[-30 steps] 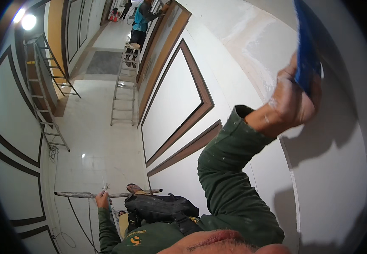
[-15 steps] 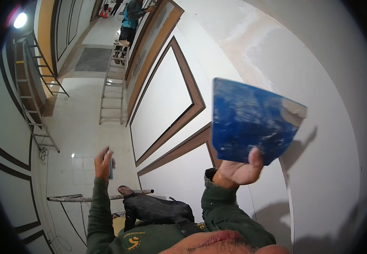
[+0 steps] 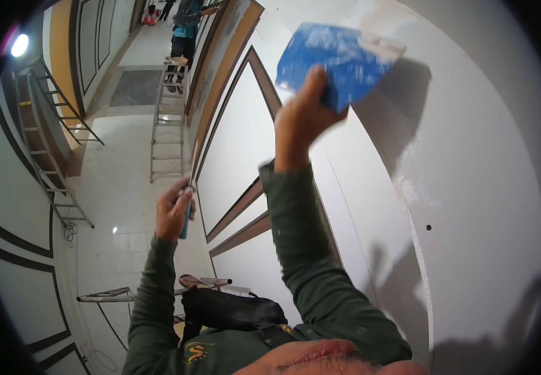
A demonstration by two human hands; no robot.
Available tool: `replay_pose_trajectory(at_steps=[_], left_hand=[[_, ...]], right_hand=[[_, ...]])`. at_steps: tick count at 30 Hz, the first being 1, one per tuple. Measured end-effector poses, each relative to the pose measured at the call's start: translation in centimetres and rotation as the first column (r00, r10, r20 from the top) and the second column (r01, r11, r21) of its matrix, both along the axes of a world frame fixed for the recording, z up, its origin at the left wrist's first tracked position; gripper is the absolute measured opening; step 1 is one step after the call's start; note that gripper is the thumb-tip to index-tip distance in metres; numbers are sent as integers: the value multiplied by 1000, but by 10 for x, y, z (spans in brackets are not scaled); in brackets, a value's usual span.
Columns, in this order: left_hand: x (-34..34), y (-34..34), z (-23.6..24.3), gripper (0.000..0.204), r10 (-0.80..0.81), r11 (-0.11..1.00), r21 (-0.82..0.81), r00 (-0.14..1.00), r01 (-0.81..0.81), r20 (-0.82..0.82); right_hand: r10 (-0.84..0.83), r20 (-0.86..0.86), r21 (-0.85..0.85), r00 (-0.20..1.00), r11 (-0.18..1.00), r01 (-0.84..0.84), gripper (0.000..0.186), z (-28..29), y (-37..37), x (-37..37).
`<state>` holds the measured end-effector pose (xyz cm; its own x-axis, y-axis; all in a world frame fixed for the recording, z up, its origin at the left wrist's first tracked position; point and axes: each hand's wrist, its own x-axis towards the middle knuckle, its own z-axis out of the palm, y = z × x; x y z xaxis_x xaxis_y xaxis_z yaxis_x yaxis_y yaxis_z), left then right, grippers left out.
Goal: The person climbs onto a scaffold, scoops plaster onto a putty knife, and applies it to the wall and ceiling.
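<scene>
My right hand (image 3: 302, 125) grips a blue plastic filling spreader (image 3: 327, 51), thumb across its face. White smears mark the blade, and pale filler lies along its upper right edge. The spreader is raised at the upper wall (image 3: 470, 162), its shadow close beside it; whether it touches cannot be made out. Lower to the left, my left hand (image 3: 170, 211) is closed around a slim tool with a teal handle (image 3: 185, 224); its working end is too small to identify.
White panels with brown trim (image 3: 255, 194) line the wall below. A metal ladder (image 3: 167, 140) stands ahead, near a person in a teal top (image 3: 186, 28). Another ladder (image 3: 45, 153) stands left. Below me is a worn metal bar (image 3: 105, 295), with a cable on the floor.
My right hand has swung up and left with the spreader, bringing it farther along the wall. My left hand has risen slightly and moved right, still holding the teal-handled tool.
</scene>
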<state>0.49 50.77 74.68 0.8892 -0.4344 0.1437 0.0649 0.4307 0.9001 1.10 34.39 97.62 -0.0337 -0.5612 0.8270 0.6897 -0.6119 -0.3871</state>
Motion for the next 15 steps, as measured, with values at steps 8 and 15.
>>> replay_pose_trajectory(at_steps=[8,15], left_hand=[[-72,72,-124,38,156,956,282,953,-80,-259],[-115,132,-197,42,337,907,372,866,-195,-370]], right_hand=[[-24,260,-40,965,999,35,56,84,-11,93],[-190,359,18,914,980,197,60,113,-18,132]])
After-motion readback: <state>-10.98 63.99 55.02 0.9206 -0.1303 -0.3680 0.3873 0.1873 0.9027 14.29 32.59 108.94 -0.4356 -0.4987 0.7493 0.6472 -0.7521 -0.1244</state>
